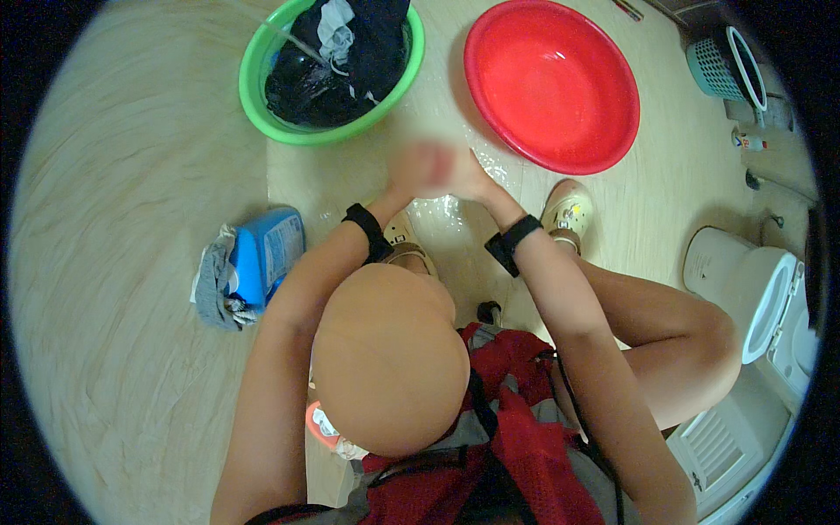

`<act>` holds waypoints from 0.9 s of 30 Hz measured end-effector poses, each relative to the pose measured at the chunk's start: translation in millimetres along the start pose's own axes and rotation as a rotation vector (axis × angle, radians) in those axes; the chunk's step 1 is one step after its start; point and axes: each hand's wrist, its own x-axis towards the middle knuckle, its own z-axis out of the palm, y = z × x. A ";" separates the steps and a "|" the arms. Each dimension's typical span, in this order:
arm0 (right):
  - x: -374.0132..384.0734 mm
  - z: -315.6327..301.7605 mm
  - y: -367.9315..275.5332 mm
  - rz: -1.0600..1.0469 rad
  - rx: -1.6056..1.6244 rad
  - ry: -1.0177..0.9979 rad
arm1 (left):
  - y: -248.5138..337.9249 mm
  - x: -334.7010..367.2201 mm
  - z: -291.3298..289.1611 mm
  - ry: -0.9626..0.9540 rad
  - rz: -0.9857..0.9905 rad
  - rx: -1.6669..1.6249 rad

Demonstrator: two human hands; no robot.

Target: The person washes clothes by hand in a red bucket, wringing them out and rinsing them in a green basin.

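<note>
My left hand [405,175] and my right hand [468,175] come together in front of me, above the wet floor between the two basins. A blur covers most of the fingers. Between the hands shows a small reddish thing [435,164], too smeared to name, and both hands seem closed around it. Just beyond my left hand stands a green basin [248,96] holding dark wet clothes [372,52] and a grey-white cloth [336,33]. A thin stream of water falls into it. Past my right hand sits a red basin [560,87] with no clothes in it.
A blue detergent jug [269,249] with a grey cloth [214,284] against it is at my left. On the right are a white toilet [744,280], a teal basket [716,70] and a small bottle [748,141]. My clogs [569,210] flank the wet floor.
</note>
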 end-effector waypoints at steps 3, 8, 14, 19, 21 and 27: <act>4.9 -2.2 -7.5 0.115 -0.151 -0.093 | -8.5 11.1 -3.2 -0.015 -0.056 0.206; -4.2 -2.1 14.2 -0.004 -0.141 0.008 | -36.8 15.7 5.1 0.025 0.406 0.410; -5.5 8.9 -5.0 0.165 -0.062 0.001 | -51.8 14.9 6.2 0.070 0.596 0.395; -9.8 -2.9 -19.1 0.034 -0.270 0.008 | -34.4 2.5 -10.7 -0.075 0.447 0.321; -2.4 -18.0 -38.2 0.153 -0.480 -0.082 | -40.2 -23.0 -31.4 0.040 0.474 0.101; -35.6 -36.5 -26.2 0.501 -0.605 0.148 | -15.0 -194.1 -139.1 0.245 0.012 -0.405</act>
